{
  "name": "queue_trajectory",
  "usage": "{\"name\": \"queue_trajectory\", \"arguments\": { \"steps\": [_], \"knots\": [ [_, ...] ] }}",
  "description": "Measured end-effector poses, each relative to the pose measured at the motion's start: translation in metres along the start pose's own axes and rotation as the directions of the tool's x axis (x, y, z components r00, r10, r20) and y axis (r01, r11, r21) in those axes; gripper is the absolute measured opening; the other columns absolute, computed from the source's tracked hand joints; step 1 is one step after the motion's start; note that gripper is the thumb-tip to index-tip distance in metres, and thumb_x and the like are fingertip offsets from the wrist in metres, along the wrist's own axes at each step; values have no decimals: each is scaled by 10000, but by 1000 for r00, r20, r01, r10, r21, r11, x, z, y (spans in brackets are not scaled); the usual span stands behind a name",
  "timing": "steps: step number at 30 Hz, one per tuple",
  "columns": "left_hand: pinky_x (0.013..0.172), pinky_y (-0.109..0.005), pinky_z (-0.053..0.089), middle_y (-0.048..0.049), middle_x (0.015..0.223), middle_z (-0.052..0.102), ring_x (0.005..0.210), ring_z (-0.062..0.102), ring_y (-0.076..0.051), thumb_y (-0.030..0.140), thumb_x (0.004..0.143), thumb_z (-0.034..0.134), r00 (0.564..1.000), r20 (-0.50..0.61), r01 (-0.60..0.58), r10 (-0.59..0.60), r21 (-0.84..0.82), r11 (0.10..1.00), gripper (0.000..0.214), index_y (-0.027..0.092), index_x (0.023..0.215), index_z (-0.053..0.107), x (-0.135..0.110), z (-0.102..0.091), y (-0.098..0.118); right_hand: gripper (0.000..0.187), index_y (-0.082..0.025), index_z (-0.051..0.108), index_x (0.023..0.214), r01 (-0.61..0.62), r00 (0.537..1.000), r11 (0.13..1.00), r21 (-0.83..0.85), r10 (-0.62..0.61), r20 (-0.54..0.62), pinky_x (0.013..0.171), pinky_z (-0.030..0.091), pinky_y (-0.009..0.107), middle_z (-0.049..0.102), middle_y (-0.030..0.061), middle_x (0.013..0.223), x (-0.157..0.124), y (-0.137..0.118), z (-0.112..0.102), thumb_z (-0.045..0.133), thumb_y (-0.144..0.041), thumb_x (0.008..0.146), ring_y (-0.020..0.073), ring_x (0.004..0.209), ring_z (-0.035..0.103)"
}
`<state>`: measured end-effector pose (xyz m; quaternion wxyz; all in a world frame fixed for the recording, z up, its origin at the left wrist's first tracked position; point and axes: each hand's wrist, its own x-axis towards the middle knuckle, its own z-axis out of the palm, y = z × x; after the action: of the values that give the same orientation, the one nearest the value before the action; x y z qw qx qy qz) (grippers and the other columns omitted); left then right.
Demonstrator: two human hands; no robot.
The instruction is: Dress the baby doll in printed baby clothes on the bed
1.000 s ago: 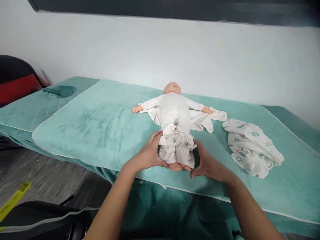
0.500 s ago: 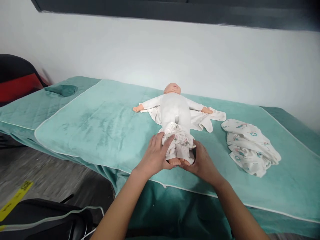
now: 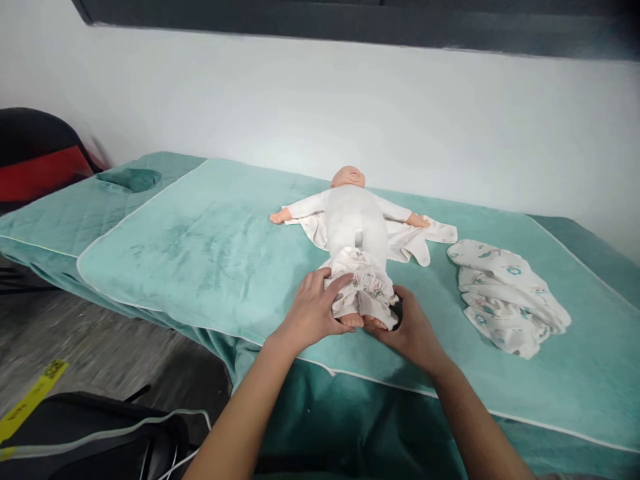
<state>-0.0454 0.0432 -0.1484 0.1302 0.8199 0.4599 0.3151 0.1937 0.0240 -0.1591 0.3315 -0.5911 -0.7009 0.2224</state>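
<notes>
A baby doll (image 3: 355, 213) lies on its back on the green bed cover (image 3: 210, 247), head toward the wall, arms spread. Bunched round its legs are white printed baby pants (image 3: 365, 290), with the bare feet showing at the bottom. My left hand (image 3: 315, 307) is closed on the left side of the pants, thumb across the front. On the other side, my right hand (image 3: 407, 330) grips the pants' edge beside the doll's foot. Under the doll's back and arms a white baby shirt (image 3: 407, 243) is spread out.
A crumpled white printed cloth (image 3: 510, 297) lies to the right on the bed. Behind the bed is a white wall (image 3: 300, 100). A black and red chair (image 3: 40, 160) stands at the far left. Lower left are a black bag (image 3: 100, 433) and a pale cable (image 3: 125, 427).
My right hand has moved slightly right, drawing the pants' side outward from the doll's leg. My left hand keeps its hold. The whole view has shifted a little.
</notes>
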Motion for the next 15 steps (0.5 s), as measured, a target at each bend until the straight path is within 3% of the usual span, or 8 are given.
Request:
{"name": "queue_trajectory", "arguments": {
  "steps": [4,8,12,15],
  "knots": [
    [1008,-499,433,-113,1317,483,1199,497,-325,589,638,830,998,46,31,-30,-22,999,943,340,1454,431,1,-4,1,818,-192,430,1302,-60,998,996,68,60,0,831,572,472,633,159,1175,-2,1,-1,799,-569,677,304,984,658],
    [950,-457,450,-96,1236,582,1138,553,-309,608,705,776,996,69,66,-62,-50,997,830,325,1423,473,1,-8,8,717,-210,471,1239,-126,992,983,136,124,26,760,576,412,668,107,1080,-3,-2,-3,794,-544,693,258,883,668],
    [930,-441,444,-78,1179,664,1086,599,-290,665,772,672,996,15,91,-90,-94,991,700,307,1359,541,-5,-7,20,568,-221,534,1110,-158,988,974,161,155,27,666,536,343,674,45,917,-9,-9,-7,790,-508,692,216,756,629],
    [897,-442,450,-66,1119,715,1011,640,-278,598,820,673,992,-50,107,-114,-124,987,561,285,1279,599,-16,0,30,429,-235,558,999,-179,984,955,234,174,44,634,493,312,652,2,812,-20,-13,-10,768,-465,704,195,694,588]
  ]
}}
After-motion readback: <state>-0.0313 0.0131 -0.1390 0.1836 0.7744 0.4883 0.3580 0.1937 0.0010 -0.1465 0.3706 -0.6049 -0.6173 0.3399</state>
